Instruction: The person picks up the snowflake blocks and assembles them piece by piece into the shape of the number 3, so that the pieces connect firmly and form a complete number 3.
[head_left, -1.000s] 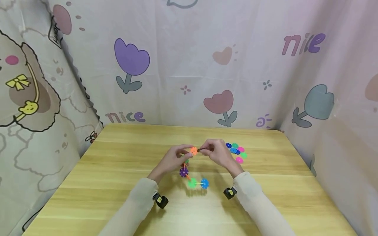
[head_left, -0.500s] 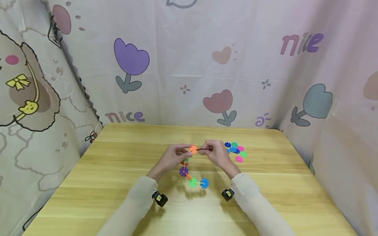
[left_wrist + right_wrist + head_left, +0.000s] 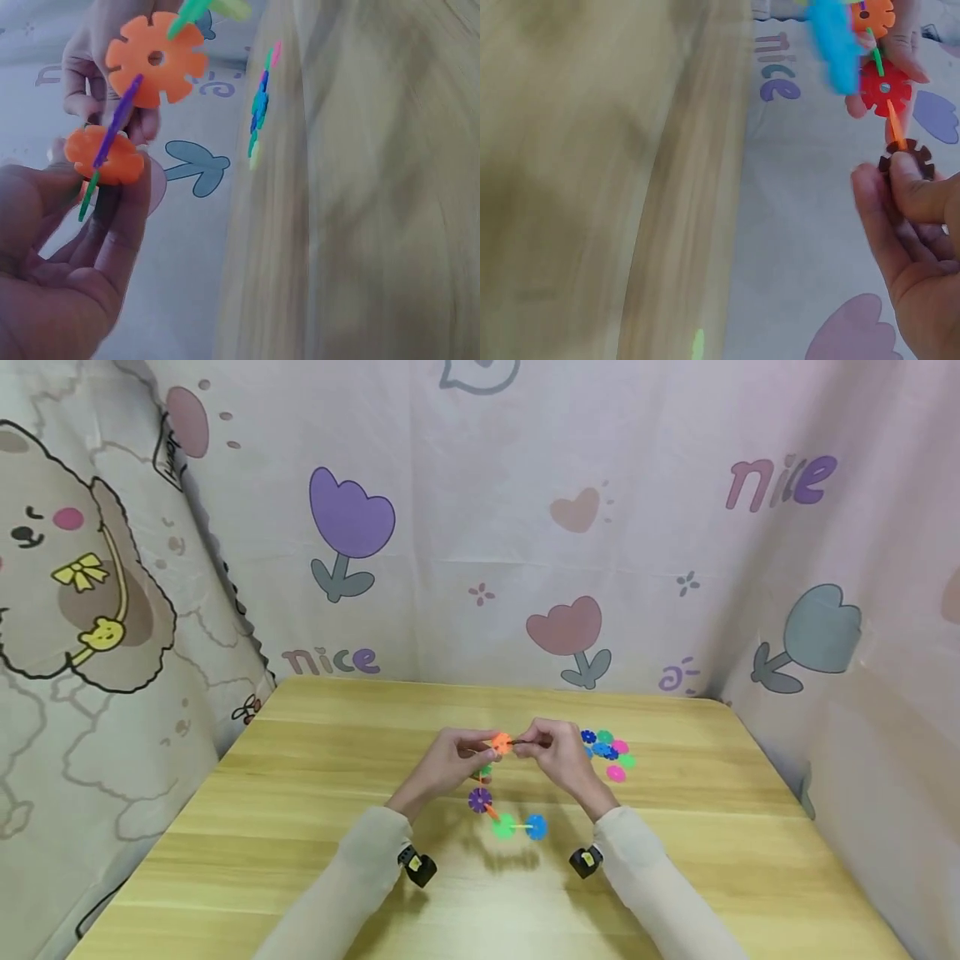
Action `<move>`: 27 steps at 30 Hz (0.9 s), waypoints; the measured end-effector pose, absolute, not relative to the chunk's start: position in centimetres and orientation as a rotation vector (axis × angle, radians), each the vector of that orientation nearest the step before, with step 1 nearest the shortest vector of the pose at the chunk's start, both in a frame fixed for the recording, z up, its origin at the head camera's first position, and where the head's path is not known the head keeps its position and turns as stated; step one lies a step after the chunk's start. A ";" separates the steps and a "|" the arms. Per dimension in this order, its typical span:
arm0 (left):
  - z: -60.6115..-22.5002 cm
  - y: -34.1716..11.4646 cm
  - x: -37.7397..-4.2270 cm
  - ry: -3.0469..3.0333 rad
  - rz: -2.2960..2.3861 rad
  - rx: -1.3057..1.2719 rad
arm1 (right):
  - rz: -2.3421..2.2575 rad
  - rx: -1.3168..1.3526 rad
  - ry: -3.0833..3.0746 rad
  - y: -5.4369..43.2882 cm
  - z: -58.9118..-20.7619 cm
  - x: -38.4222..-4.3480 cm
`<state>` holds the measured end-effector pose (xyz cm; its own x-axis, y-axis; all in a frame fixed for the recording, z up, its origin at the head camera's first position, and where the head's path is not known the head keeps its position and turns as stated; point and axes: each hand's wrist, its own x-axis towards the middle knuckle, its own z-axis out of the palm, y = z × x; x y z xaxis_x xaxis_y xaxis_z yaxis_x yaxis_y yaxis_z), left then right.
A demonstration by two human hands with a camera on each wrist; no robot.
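Observation:
My left hand [image 3: 446, 762] pinches an orange slotted plastic disc [image 3: 502, 743] at the top of a linked chain. From there the chain hangs down through a purple disc [image 3: 480, 800] and a light green disc [image 3: 504, 827] to a blue disc [image 3: 536, 827]. Between thumb and fingers, my right hand [image 3: 558, 752] pinches a dark brown disc [image 3: 909, 159]. Its edge meets the orange disc, which appears edge-on in the right wrist view. A red disc [image 3: 886, 88] sits beyond it in that view, with the left hand's fingers behind.
Several loose discs [image 3: 602, 748] in blue, green and pink lie on the wooden table [image 3: 330, 777], right of my right hand. A patterned curtain [image 3: 465, 527] hangs behind the table's far edge. Each wrist carries a small black camera [image 3: 417, 866].
The head view has shifted slightly. Both hands keep their grip near the same spot, and the brown disc and orange disc stay edge to edge.

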<state>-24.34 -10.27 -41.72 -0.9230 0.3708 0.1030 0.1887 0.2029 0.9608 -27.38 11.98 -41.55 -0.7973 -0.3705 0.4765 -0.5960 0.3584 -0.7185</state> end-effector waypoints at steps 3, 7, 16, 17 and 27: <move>-42.0 -10.1 -24.2 2.311 1.817 0.538 | 1.418 0.876 -2.404 12.3 -41.4 -27.1; -41.8 -9.8 -24.2 2.348 1.779 0.539 | 1.426 0.903 -2.423 12.7 -40.8 -26.9; -42.0 -10.6 -24.4 2.346 1.707 0.574 | 1.405 0.813 -2.622 14.6 -39.0 -28.4; -42.1 -10.8 -24.3 2.356 1.697 0.563 | 1.400 0.754 -2.630 15.1 -39.0 -29.0; -43.1 -11.2 -24.5 2.391 1.624 0.605 | 0.921 0.591 -2.918 19.4 -43.1 -34.2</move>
